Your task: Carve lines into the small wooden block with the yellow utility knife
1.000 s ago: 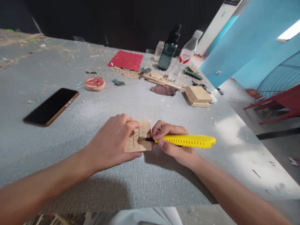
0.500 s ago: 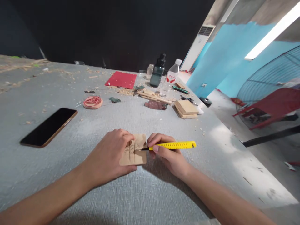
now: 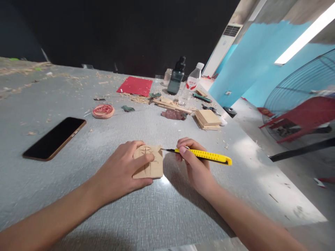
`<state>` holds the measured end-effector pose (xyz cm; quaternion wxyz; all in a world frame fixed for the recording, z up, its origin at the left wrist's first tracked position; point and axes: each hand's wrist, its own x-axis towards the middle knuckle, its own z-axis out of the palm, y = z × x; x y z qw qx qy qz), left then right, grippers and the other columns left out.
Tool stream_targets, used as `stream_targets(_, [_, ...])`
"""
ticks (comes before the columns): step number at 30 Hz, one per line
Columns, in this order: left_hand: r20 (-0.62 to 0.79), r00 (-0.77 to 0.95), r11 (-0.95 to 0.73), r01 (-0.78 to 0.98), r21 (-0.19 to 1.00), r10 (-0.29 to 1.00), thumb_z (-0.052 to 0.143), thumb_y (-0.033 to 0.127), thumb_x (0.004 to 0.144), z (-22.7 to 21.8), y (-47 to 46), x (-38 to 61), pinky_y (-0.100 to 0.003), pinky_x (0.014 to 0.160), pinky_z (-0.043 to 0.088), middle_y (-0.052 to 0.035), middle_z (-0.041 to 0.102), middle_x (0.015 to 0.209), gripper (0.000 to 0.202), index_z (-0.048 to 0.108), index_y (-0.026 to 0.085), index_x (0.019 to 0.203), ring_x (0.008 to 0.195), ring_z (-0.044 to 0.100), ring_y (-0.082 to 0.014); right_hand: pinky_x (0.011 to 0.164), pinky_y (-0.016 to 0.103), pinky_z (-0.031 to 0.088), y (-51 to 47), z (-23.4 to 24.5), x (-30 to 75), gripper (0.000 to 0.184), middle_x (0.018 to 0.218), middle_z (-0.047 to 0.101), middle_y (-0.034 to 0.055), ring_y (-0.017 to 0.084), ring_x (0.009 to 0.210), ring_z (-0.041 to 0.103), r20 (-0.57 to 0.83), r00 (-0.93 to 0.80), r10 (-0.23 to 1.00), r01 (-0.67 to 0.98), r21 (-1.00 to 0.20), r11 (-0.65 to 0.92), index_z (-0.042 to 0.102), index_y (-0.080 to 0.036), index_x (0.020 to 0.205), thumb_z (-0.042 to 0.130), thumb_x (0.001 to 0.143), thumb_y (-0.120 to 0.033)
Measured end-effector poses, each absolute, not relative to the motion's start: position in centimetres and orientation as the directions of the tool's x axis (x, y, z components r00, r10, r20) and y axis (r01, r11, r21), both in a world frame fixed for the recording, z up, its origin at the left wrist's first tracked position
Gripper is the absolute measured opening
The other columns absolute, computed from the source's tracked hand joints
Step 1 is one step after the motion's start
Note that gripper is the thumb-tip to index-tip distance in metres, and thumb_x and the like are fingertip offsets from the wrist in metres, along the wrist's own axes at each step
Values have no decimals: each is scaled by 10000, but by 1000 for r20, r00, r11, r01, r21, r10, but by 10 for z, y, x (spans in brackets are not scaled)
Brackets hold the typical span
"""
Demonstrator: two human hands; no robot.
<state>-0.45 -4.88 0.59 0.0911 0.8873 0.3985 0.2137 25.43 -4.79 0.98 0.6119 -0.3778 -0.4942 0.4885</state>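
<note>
A small square wooden block (image 3: 155, 170) with carved lines on its face sits on the grey table in front of me. My left hand (image 3: 132, 162) grips it from the left, the thumb along the near edge and a finger lying across the carved face. In my right hand (image 3: 193, 160) is a yellow utility knife (image 3: 209, 156), held like a pen and pointing left. Its thin blade reaches the block's upper right corner; whether it touches the wood I cannot tell.
Left lies a phone (image 3: 54, 138); beyond it, a round red carved piece (image 3: 103, 111). Farther back are a red sheet (image 3: 134, 86), a dark bottle (image 3: 176, 77), a clear plastic bottle (image 3: 192, 83), wooden sticks (image 3: 172, 105) and stacked wooden blocks (image 3: 208, 118). Wood shavings are scattered around.
The knife has moved from the middle of the block's face to its upper right corner, with my right hand shifting right. My left finger now lies across the carving, and the block looks turned.
</note>
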Motion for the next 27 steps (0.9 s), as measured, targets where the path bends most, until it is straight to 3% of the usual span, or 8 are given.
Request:
stream_targets(5, [308, 605, -678, 674, 294, 734, 791, 557, 930, 1, -48, -6, -617, 1067, 523, -124, 448, 1532, 441, 700, 348, 1308, 1279, 548, -388, 723, 338, 499, -47, 11, 259, 87, 942, 645, 21, 171, 797, 609, 460, 96, 883, 55, -888, 457, 735, -247, 900, 720, 978, -281])
stream_targets(9, [262, 592, -647, 686, 333, 762, 764, 578, 948, -1, -46, -4, -642, 1100, 504, -112, 422, 1563, 427, 700, 362, 1311, 1309, 536, -392, 866, 400, 556, -40, 8, 266, 51, 974, 675, 47, 217, 925, 681, 588, -66, 806, 343, -745, 572, 741, -243, 934, 729, 943, -195])
stream_targets(13, [177, 560, -577, 705, 412, 810, 786, 556, 932, 0, -45, -3, -633, 1113, 497, -80, 445, 1562, 397, 704, 389, 1283, 1312, 545, -379, 926, 404, 594, -34, 5, 274, 316, 1225, 665, 109, 249, 1064, 725, 427, -421, 800, 501, -626, 598, 751, -225, 1142, 715, 863, -82])
stream_targets(17, [141, 535, -535, 714, 452, 833, 838, 499, 886, 0, -42, -2, -609, 1123, 481, -68, 512, 1508, 431, 702, 391, 1280, 1310, 551, -368, 1017, 465, 609, -37, 11, 276, 438, 1318, 682, 179, 306, 1183, 723, 237, -554, 798, 656, -465, 594, 729, -150, 1267, 617, 867, -12])
stream_targets(22, [144, 526, -523, 699, 488, 838, 900, 482, 799, 2, -40, 0, -550, 1086, 488, -74, 610, 1354, 561, 662, 292, 1270, 1238, 581, -338, 1042, 471, 610, -17, 39, 283, 644, 1347, 760, 98, 284, 1230, 728, 78, -686, 723, 649, -383, 657, 764, -248, 1297, 509, 801, 73])
stream_targets(24, [153, 514, -514, 696, 501, 844, 911, 476, 784, 3, -40, 1, -543, 1082, 488, -77, 633, 1317, 586, 643, 256, 1257, 1224, 587, -334, 1051, 452, 605, 17, 59, 291, 542, 1259, 804, 64, 259, 1134, 759, 182, -597, 782, 628, -501, 596, 798, -280, 1243, 617, 810, -8])
stream_targets(25, [158, 509, -512, 697, 502, 846, 911, 470, 785, 3, -40, 2, -543, 1087, 487, -81, 640, 1316, 594, 635, 247, 1261, 1228, 589, -336, 1002, 447, 623, 40, 69, 295, 439, 1183, 822, 58, 266, 1045, 769, 294, -418, 860, 646, -569, 509, 822, -275, 1171, 722, 786, -89])
stream_targets(27, [169, 502, -513, 699, 498, 848, 909, 461, 791, 1, -41, 2, -547, 1102, 489, -90, 645, 1348, 623, 621, 246, 1299, 1251, 590, -342, 1084, 528, 565, 94, 88, 304, 498, 1258, 783, 103, 306, 1140, 722, 462, -128, 878, 682, -601, 416, 746, -233, 1325, 697, 835, -159])
